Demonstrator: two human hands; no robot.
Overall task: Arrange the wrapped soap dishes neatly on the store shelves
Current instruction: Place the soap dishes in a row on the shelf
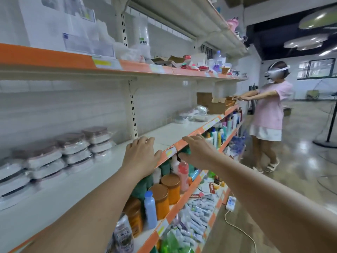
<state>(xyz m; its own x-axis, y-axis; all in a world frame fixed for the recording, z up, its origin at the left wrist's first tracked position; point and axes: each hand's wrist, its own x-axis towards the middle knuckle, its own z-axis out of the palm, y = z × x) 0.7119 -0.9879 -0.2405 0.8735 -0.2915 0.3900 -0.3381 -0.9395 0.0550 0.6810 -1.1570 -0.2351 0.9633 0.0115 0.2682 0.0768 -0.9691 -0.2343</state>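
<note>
While stacked in 3 piles, wrapped soap dishes show brown lids.

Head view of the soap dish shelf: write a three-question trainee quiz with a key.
1. True or false: the left hand holds a soap dish.
2. Where do the stacked wrapped soap dishes sit against the hands? A. to their left B. on the shelf below C. on the top shelf
3. Fill in: loose wrapped dishes lie farther along the shelf beside a cardboard ____.

Key: 1 false, both it and the right hand are empty; 2 A; 3 box.
</note>
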